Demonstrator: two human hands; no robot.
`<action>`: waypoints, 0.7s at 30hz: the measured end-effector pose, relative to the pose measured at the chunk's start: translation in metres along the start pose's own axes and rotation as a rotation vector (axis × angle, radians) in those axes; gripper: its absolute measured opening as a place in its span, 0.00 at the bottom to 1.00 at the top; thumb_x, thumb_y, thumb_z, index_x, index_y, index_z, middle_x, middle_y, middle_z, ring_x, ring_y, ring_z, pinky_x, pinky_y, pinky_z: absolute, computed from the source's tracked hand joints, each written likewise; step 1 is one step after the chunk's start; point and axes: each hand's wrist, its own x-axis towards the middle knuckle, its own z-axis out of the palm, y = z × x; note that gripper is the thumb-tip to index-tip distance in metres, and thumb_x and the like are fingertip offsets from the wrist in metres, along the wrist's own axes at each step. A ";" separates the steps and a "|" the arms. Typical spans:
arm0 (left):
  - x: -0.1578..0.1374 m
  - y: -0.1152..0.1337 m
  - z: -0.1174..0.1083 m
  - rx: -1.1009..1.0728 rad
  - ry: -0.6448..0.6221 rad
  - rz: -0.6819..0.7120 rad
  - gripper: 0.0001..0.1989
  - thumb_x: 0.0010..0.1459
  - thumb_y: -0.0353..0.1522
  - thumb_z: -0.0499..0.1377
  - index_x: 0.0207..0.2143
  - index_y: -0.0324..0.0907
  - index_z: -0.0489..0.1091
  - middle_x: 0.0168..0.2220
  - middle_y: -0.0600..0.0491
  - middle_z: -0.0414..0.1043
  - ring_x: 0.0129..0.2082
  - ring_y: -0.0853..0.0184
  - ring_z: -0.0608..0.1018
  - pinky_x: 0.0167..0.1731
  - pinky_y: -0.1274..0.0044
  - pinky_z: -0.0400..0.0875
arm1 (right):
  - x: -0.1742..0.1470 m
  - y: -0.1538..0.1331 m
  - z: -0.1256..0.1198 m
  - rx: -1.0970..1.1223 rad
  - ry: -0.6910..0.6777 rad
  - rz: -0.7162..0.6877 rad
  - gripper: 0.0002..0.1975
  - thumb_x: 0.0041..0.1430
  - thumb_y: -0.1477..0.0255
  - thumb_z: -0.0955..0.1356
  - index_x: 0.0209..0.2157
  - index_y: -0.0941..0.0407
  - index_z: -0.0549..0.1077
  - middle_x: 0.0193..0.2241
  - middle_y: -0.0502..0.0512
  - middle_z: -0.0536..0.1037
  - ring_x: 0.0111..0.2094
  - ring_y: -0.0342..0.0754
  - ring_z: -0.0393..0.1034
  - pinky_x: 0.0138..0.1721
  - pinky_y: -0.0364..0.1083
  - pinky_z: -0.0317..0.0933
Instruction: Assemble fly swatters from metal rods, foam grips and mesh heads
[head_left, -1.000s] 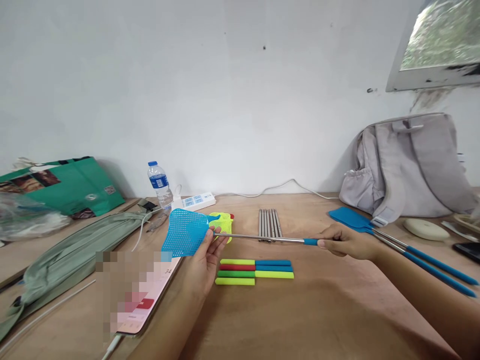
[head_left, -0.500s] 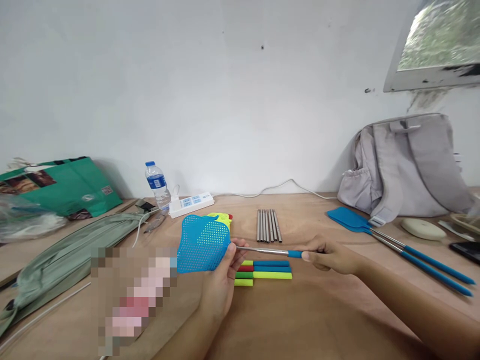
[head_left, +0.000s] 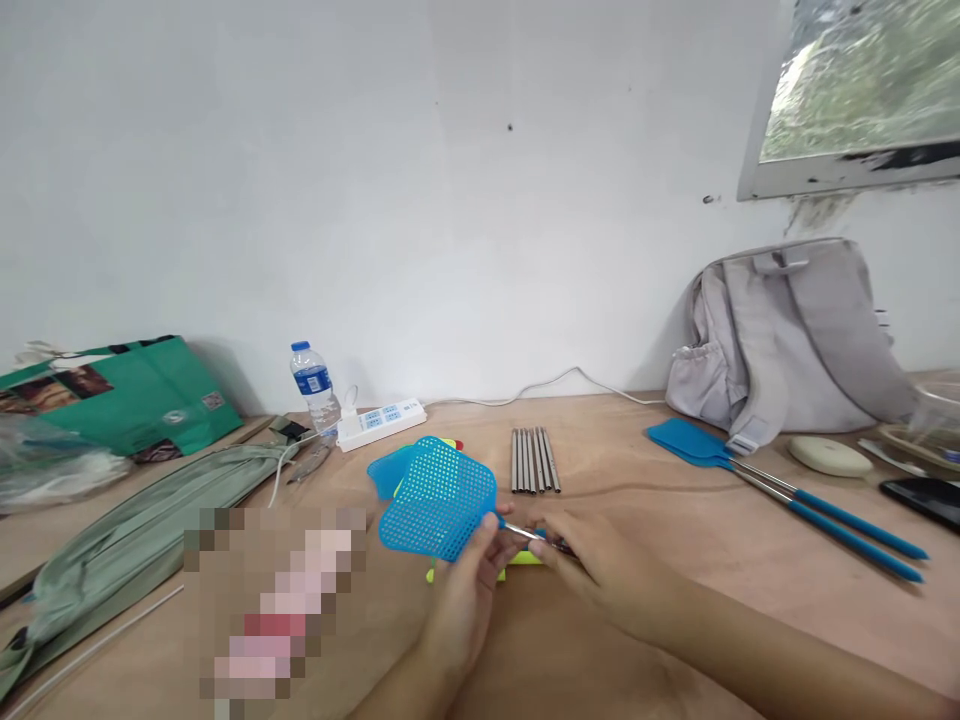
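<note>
Pinched at its neck in my left hand (head_left: 466, 590) is a blue fly swatter (head_left: 442, 498), its perforated head tilted up to the left. My right hand (head_left: 600, 572) is closed around the far part of its metal rod (head_left: 519, 530), close to the left hand; the rod's end is hidden by the fingers. Under and behind the held head lie another blue swatter head (head_left: 384, 472) and some yellow. Colored handle sleeves (head_left: 529, 558) lie beneath my hands, mostly covered. Several metal tubes (head_left: 535, 462) lie side by side just beyond.
Two blue fly swatters (head_left: 817, 505) lie at right, before a grey backpack (head_left: 795, 330). Near them are a cream oval case (head_left: 829, 456) and a dark phone (head_left: 919, 497). At left are a power strip (head_left: 381, 424), water bottle (head_left: 313, 385), green bag (head_left: 150, 395) and grey-green fabric bag (head_left: 150, 520).
My right hand has moved left, close to my left hand, and less of the rod shows. The swatter head has shifted right and turned, uncovering another blue head behind it. The view has shifted slightly.
</note>
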 end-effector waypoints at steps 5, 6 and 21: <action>0.009 0.018 -0.007 -0.044 0.147 0.171 0.16 0.40 0.36 0.67 0.34 0.41 0.73 0.33 0.53 0.77 0.32 0.65 0.78 0.32 0.76 0.75 | -0.002 0.010 -0.008 -0.241 0.067 0.019 0.17 0.63 0.67 0.55 0.49 0.51 0.67 0.38 0.55 0.76 0.39 0.49 0.69 0.37 0.46 0.61; 0.012 0.021 -0.009 -0.024 0.161 0.184 0.17 0.39 0.35 0.68 0.35 0.41 0.73 0.33 0.53 0.77 0.32 0.65 0.78 0.31 0.76 0.75 | -0.002 0.012 -0.009 -0.274 0.086 0.023 0.17 0.63 0.67 0.55 0.49 0.51 0.67 0.39 0.56 0.75 0.39 0.49 0.70 0.37 0.47 0.61; 0.029 0.019 -0.021 0.135 0.138 0.404 0.19 0.39 0.35 0.68 0.37 0.43 0.71 0.37 0.54 0.75 0.38 0.65 0.76 0.42 0.70 0.69 | -0.006 0.006 0.009 -0.143 0.195 -0.003 0.18 0.63 0.65 0.54 0.43 0.51 0.71 0.35 0.53 0.77 0.35 0.46 0.71 0.33 0.43 0.61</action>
